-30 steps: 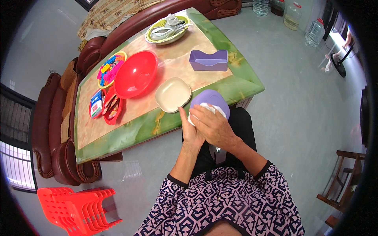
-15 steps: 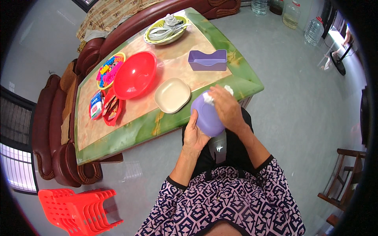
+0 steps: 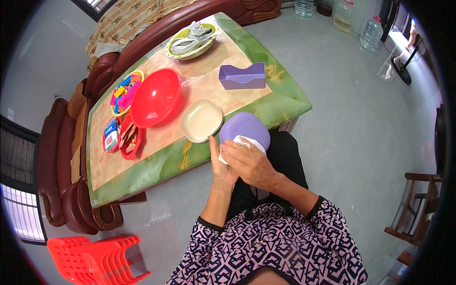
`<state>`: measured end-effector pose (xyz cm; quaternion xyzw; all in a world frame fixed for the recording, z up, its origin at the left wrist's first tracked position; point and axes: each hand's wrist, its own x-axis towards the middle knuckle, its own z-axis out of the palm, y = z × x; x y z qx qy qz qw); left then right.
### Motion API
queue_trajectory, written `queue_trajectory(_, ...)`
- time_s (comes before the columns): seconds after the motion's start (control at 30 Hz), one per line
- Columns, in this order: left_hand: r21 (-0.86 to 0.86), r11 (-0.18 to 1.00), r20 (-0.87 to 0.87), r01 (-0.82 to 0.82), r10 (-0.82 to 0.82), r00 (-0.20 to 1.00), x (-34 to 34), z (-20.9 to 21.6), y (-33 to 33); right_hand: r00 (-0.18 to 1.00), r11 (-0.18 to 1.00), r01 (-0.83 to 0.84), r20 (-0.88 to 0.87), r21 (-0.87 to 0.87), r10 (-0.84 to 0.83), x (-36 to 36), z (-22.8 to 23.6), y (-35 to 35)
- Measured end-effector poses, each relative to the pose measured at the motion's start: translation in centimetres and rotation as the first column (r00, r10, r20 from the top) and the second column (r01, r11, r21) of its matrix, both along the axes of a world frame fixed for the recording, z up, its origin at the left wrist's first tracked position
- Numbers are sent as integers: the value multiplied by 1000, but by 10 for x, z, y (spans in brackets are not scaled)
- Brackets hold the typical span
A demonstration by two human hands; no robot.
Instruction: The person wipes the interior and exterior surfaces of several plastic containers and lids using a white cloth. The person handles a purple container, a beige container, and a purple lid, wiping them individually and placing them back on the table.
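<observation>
The purple dish (image 3: 242,124) is rounded and squarish, plain and slightly glossy, its smooth underside turned up with a faint outline curving across it; it is held above the lap, at the near edge of the table (image 3: 285,101), though whether it touches there I cannot tell; its near part is covered by a crumpled white tissue (image 3: 253,143); the right hand (image 3: 249,164) lies over that, fingers together, clamping the tissue against the dish; the left hand (image 3: 222,165) is clamped on the dish's near left side, thumb up, other fingers mostly hidden; just beside sits a shallow cream dish (image 3: 201,120); farther out are a purple holder (image 3: 242,82) and a wide red bowl (image 3: 156,97).
</observation>
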<state>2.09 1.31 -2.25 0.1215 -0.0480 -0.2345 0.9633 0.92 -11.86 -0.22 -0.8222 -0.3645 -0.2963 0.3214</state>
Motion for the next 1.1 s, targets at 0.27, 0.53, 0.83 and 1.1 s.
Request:
queue_trajectory(0.27,462,863,-45,-204,252,967,-9,7,-33,977,980,197,-86,-12,-197,50,8,-13)
queue_trajectory(0.53,478,848,-58,-231,293,954,-11,9,-30,798,855,432,-563,287,-215,60,-19,-42)
queue_trajectory(0.83,416,837,-96,-357,430,898,-10,1,-29,872,879,475,-156,46,-464,2,-32,-10)
queue_trajectory(1.1,396,870,-196,-296,394,898,-2,-16,-12,989,987,140,-26,-79,-143,-40,-17,-7)
